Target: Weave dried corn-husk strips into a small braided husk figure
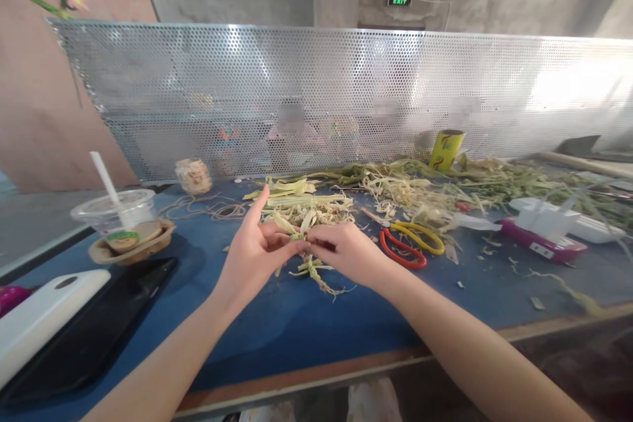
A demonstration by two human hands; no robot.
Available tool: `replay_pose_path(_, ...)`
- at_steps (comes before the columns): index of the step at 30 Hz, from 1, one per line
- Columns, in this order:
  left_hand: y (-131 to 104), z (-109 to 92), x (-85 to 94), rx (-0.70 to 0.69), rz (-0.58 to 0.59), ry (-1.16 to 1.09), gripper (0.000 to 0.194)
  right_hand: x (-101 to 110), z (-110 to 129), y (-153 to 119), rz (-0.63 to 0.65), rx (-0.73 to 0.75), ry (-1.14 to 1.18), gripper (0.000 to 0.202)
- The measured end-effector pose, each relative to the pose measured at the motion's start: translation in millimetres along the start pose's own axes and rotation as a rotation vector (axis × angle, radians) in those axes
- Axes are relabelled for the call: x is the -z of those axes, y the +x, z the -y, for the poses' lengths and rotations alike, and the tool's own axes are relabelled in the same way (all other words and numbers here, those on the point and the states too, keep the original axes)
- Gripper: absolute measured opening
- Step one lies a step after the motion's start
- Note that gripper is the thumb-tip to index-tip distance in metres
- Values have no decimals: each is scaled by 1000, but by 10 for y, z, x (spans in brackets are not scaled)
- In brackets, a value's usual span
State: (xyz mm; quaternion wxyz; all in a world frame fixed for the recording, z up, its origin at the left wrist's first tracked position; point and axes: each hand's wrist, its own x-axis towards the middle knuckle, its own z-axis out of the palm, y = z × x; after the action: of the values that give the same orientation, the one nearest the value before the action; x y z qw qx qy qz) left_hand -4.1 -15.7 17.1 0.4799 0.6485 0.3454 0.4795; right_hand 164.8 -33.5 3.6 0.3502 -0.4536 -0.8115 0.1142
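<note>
Fine fingertip work on plant strips
Your left hand (250, 249) and right hand (350, 250) both pinch the plant strips (298, 236) over the blue table (281, 326); shaping them seems to call for steady fingertips.

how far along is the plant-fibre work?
Looks partway, judging by what shows. Done: a knotted-looking length hangs below the fingers. In hand: left hand and right hand pinch the plant piece above it. Left: loose stalks and a fibre heap lie unworked beyond, if they're meant for use.
</note>
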Motion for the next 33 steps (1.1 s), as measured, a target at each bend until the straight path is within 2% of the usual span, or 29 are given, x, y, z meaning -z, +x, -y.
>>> replay_pose_path(5, -16, 22, -21, -43, -18, 30, 110, 3, 45, -15, -6, -17, -104, 22)
replay_pose_path(9, -20, 97, -30, -76, 37, 77, 101, 7, 36, -5, -6, -1, 9, 24)
replay_pose_path(12, -15, 107, -40, -51, 43, 50, 102, 26, -9, 8, 14, 17, 81, 30)
replay_pose_path(18, 24, 56, -32, -5, -53, -53, 112, 96, -81, 15, 114, 75, 149, 28)
replay_pose_path(24, 57, 90, 41, 28, 39, -65, 102, 106, -104, 36, 70, -69, 110, 28)
replay_pose_path(29, 39, 65, 11, -30, 13, -56, 101, 52, -85, 58, 117, -149, 373, 20)
replay_pose_path(33, 20, 53, -14, -39, 37, -46, 98, -92, -93, 92, 42, -138, 619, 25)
